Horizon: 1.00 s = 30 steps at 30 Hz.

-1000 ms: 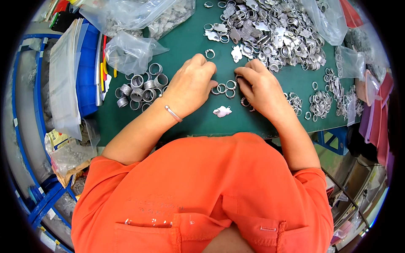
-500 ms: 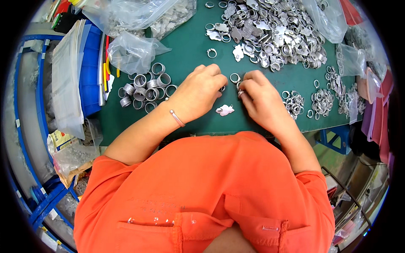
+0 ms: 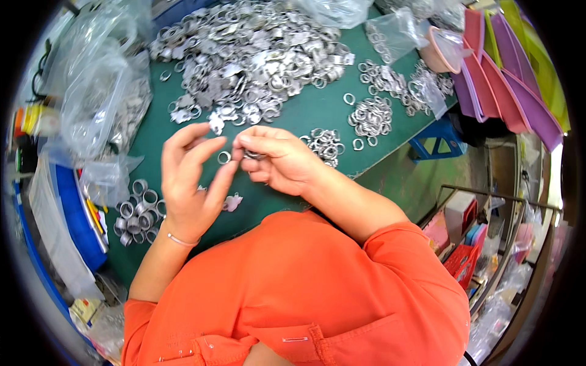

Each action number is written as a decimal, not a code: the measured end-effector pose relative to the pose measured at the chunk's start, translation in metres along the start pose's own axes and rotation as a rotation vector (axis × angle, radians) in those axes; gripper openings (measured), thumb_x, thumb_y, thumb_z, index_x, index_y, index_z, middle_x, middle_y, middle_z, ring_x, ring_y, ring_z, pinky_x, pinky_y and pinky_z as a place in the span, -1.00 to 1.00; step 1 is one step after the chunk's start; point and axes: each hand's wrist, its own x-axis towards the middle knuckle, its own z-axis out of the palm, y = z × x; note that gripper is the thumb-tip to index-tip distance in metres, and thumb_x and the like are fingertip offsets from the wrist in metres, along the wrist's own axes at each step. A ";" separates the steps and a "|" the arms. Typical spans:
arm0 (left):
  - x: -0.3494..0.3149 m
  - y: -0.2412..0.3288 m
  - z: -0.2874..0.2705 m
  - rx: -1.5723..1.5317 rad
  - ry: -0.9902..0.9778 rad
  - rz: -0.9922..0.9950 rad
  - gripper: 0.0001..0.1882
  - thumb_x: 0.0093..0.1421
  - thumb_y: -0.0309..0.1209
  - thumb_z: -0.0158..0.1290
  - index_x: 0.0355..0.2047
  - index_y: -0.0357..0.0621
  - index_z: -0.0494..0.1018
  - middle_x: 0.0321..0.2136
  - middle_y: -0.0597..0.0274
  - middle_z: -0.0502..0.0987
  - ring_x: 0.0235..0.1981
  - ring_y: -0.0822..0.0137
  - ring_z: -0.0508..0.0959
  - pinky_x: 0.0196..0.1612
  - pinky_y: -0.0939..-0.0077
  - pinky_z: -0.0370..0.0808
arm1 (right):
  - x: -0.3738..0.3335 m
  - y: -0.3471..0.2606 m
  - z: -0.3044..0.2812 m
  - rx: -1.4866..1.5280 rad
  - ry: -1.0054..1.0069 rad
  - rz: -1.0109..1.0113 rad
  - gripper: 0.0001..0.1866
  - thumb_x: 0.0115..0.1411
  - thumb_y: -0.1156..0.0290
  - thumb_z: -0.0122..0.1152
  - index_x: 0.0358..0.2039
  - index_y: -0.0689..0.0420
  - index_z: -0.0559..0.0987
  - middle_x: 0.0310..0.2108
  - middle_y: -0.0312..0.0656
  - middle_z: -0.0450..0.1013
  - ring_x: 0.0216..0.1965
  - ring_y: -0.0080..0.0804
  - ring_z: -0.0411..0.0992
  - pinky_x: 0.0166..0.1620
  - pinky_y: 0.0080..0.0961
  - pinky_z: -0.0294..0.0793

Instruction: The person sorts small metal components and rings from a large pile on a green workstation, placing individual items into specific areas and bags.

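Currently left hand [image 3: 190,177] wide, thumb and fingers spread; single ring [image 3: 224,163] between the two hands, just beside the left thumb, contact unclear. Right hand [image 3: 279,160] curled, holding a few metal rings [image 3: 252,155] above green worktop [image 3: 305,113]. Risk, as judged: loose right fingers could let one slip and roll into small-ring pile [image 3: 325,145] near that hand, mixing pieces. Left wrist, swung outward, might scatter the wide bands [image 3: 139,215].

The left hand [image 3: 190,183] is held with fingers [image 3: 194,133] bent and spread, thumb apart. The right hand [image 3: 282,157] is curled just beside it, fingers folded. Both forearms [image 3: 345,198] are angled inward.
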 end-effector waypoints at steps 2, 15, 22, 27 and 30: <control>-0.002 -0.005 -0.001 -0.017 0.043 -0.035 -0.69 0.02 -0.64 0.15 -0.18 -0.21 0.45 -0.05 0.06 0.38 -0.18 0.29 0.44 -0.26 0.56 0.45 | -0.023 -0.023 -0.002 -0.240 0.245 -0.213 -0.88 0.26 0.39 0.09 -0.28 0.15 0.48 -0.44 -0.29 0.41 -0.63 -0.70 0.13 -0.61 -0.78 0.08; -0.006 -0.008 -0.005 -0.042 0.050 -0.144 -0.89 0.07 -0.66 0.08 -0.36 -0.26 0.49 -0.18 0.11 0.47 -0.27 0.37 0.49 -0.30 0.60 0.45 | -0.038 -0.190 -0.149 -2.189 0.693 -1.190 -0.93 0.05 0.51 0.17 -0.45 0.23 0.54 -0.37 -0.01 0.44 -0.28 0.01 0.40 -0.18 -0.18 0.38; -0.020 -0.032 -0.023 0.034 0.069 -0.307 -0.86 0.07 -0.66 0.08 -0.34 -0.23 0.51 -0.29 0.24 0.50 -0.41 0.50 0.47 -0.38 0.68 0.41 | -0.048 -0.170 -0.133 -2.250 0.854 -1.189 -0.87 0.10 0.44 0.21 -0.32 0.16 0.59 -0.22 -0.08 0.48 -0.15 -0.10 0.40 -0.05 -0.28 0.34; -0.016 -0.032 -0.005 0.175 -0.169 -0.053 -0.71 -0.06 -0.57 0.23 -0.27 -0.19 0.49 -0.32 0.14 0.48 -0.32 0.18 0.49 -0.25 0.43 0.46 | -0.026 -0.081 -0.040 -1.927 0.407 -1.068 -0.89 0.08 0.50 0.21 -0.34 0.17 0.57 -0.24 -0.13 0.47 -0.19 -0.16 0.42 -0.05 -0.32 0.34; -0.017 -0.037 0.017 0.180 -0.228 -0.043 -0.77 -0.06 -0.59 0.20 -0.36 -0.23 0.45 -0.40 0.13 0.43 -0.33 0.13 0.49 -0.26 0.35 0.46 | 0.001 -0.022 -0.003 -1.980 0.062 -1.006 -0.86 0.03 0.55 0.19 -0.33 0.16 0.56 -0.31 -0.14 0.45 -0.21 -0.16 0.42 -0.14 -0.32 0.39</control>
